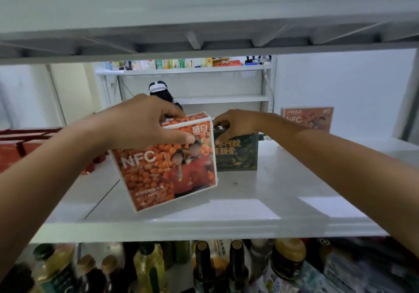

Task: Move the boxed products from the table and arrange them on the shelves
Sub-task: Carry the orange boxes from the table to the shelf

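An orange NFC box [167,168] with white edges stands tilted on the white middle shelf [260,202]. My left hand [145,122] grips its top, thumb on the front face and fingers over the back. Right beside it stands a dark green box [238,154] with gold lettering, and my right hand [235,125] grips its top edge. A second orange NFC box [308,119] stands upright further back on the right of the same shelf.
Red boxes [15,147] sit at the shelf's left end. The shelf below holds several bottles [204,267] and packets. Another shelf board [204,21] hangs low overhead. Behind, a person with a headset [158,88] stands by a far shelf unit [192,70].
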